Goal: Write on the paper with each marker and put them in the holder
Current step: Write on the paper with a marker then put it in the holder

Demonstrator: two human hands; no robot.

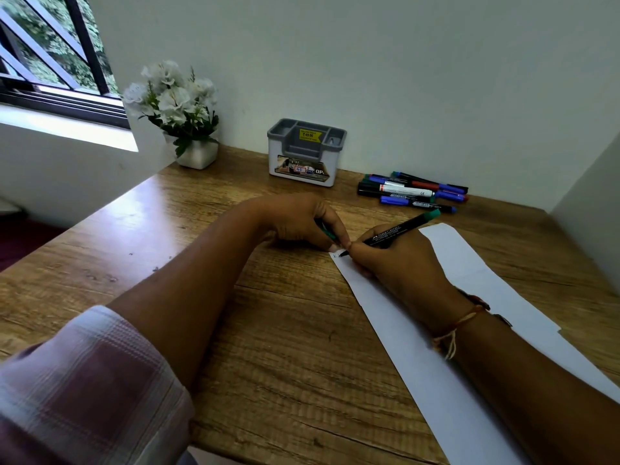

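Your right grip (399, 263) pinches black green-ended marker (396, 233), tip on white paper sheet (469, 256) | left grip (298, 219) holds half-hidden green cap (327, 231) | grey plastic holder (302, 162), loose marker pile (412, 191) behind on wooden worktop (285, 330)

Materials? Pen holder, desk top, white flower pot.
Grey-topped white pen holder: likely moulded plastic, matte, thin uniform walls. Brown desk top: wood or wood-look laminate, grain lines, slight sheen. White square flower pot: probably glazed ceramic, smooth; maybe plastic.
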